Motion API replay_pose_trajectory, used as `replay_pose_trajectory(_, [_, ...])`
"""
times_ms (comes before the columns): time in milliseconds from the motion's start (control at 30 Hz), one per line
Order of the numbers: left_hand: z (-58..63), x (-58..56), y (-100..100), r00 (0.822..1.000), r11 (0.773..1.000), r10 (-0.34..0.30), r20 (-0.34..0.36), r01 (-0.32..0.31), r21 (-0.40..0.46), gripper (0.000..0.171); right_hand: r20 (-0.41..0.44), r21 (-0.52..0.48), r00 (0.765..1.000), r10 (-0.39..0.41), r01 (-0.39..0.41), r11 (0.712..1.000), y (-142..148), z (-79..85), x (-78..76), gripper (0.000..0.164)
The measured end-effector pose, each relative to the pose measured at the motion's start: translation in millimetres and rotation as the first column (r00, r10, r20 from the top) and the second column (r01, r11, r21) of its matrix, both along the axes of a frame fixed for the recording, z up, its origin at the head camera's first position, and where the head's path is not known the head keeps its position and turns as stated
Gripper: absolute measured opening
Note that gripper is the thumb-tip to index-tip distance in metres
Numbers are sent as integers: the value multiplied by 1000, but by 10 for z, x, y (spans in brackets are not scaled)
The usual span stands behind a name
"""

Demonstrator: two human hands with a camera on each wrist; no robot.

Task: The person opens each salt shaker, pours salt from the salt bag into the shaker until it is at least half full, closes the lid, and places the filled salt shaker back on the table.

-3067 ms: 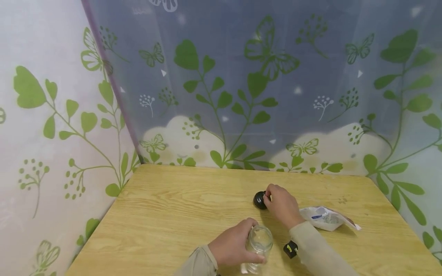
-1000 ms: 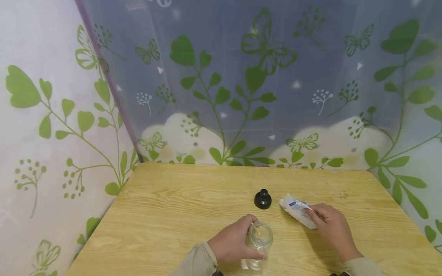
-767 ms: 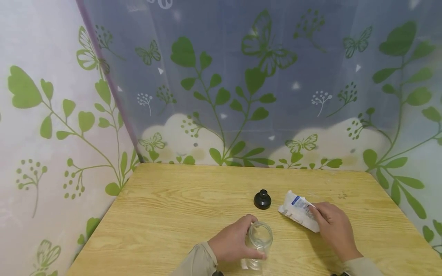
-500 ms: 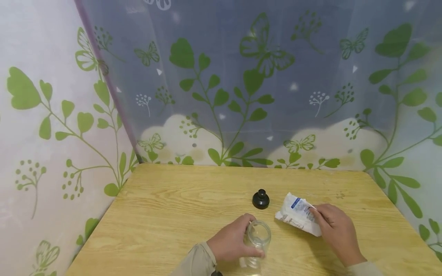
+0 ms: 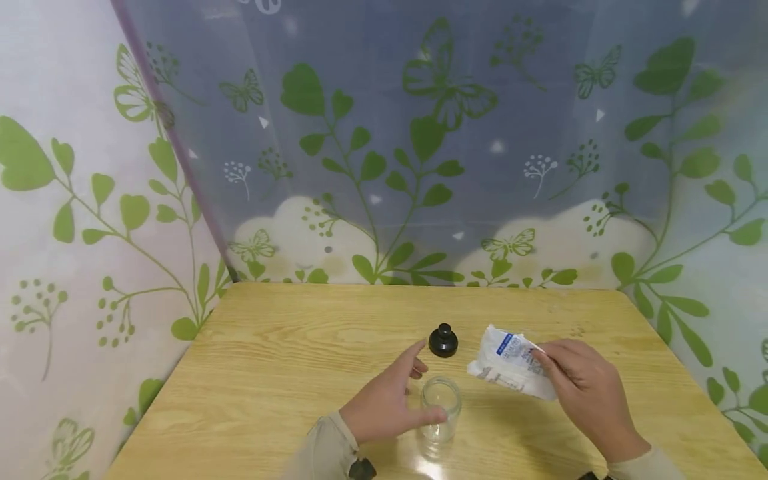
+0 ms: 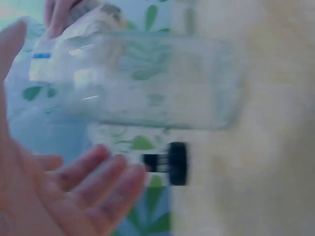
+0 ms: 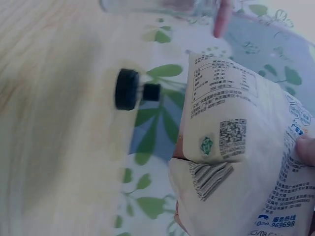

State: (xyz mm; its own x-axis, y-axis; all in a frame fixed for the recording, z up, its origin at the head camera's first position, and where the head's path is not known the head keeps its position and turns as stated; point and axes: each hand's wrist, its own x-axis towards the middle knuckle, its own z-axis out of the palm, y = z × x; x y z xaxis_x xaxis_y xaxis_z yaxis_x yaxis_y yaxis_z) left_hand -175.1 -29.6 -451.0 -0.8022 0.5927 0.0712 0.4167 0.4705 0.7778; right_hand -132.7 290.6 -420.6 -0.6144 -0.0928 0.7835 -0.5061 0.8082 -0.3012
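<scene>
One glass jar (image 5: 445, 399) stands upright on the bench (image 5: 288, 347). Of two hands, the left (image 5: 384, 403) spreads its fingers beside the jar, contact unclear; the right (image 5: 591, 393) pinches one white packet (image 5: 510, 365) right of the jar. One black knobbed cap (image 5: 443, 343) sits beyond the jar.

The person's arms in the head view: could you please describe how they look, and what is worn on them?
Pale beige long sleeves: the left sleeve ends in a cuff at the wrist, as does the right sleeve. The left hand and right hand are ungloved. A small black item shows beneath the left cuff.
</scene>
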Motion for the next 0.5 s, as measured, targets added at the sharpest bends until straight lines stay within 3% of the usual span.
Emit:
replay_pose_trajectory(100, [224, -8, -26, 983, 993, 19, -184, 2, 115, 79, -21, -29, 999, 31, -31, 999, -61, 97, 59, 24])
replay_pose_trajectory(200, [438, 15, 8, 927, 980, 54, -371, 23, 199, 49, -65, -67, 993, 96, -100, 993, -159, 188, 102, 18])
replay_pose_trajectory(267, [561, 53, 59, 884, 973, 68, -462, 44, 228, 39, -89, -81, 985, 151, -158, 984, -241, 241, 120, 7])
replay_pose_trajectory(300, [616, 79, 88, 870, 970, 68, -489, 57, 237, 36, -103, -80, 978, 180, -188, 979, -286, 265, 124, 6])
replay_pose_trajectory(367, [715, 136, 153, 843, 970, 54, -535, 84, 230, 35, -114, -73, 966, 231, -240, 968, -375, 310, 134, 20])
replay_pose_trajectory(500, [852, 227, 279, 792, 986, -2, -610, 104, 131, 35, -116, -39, 948, 298, -304, 952, -539, 379, 173, 36])
